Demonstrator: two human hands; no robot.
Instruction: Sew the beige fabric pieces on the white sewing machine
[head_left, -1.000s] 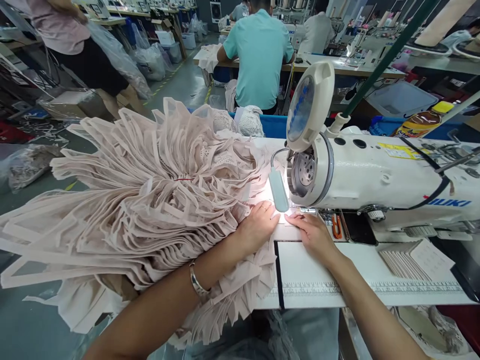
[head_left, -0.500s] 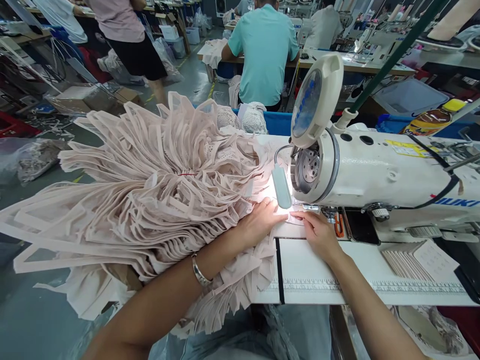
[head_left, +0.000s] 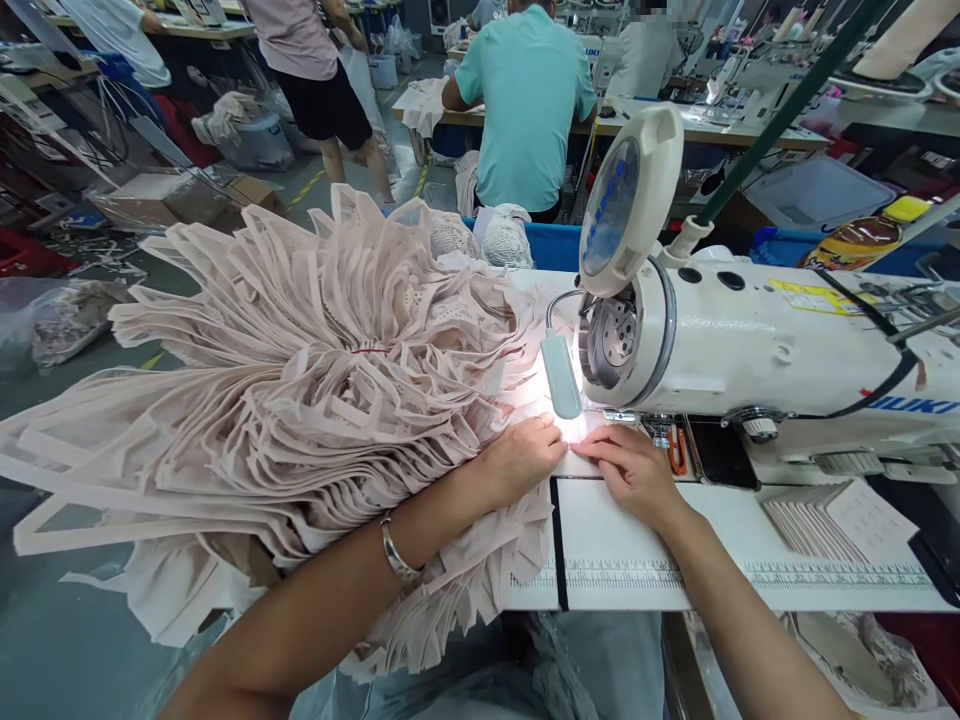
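Note:
My left hand (head_left: 523,462), fingers curled into a pinch, grips the edge of a pale pink fabric piece (head_left: 568,428) below the sewing machine (head_left: 739,335). Facing it, my right hand (head_left: 630,470) pinches the same fabric with thumb and index finger, its fingertips close to the left ones. Bright light from a small lamp (head_left: 561,378) washes out the cloth there, and the needle is hidden. A large bundle of pale pink garments (head_left: 322,400), tied with a red string, lies beneath and beyond my left forearm.
On the machine's bed rest orange-handled thread snips (head_left: 677,452) and a dark phone-like slab (head_left: 721,450). A fanned stack of pale cards (head_left: 840,525) lies at the right. A magnifier (head_left: 634,200) stands over the machine head. Other people work at tables beyond; one walks at the left.
My left hand has curled its fingers and drawn slightly towards me. The right fingertips have also come a little nearer. Behind, the walking person has moved to the right.

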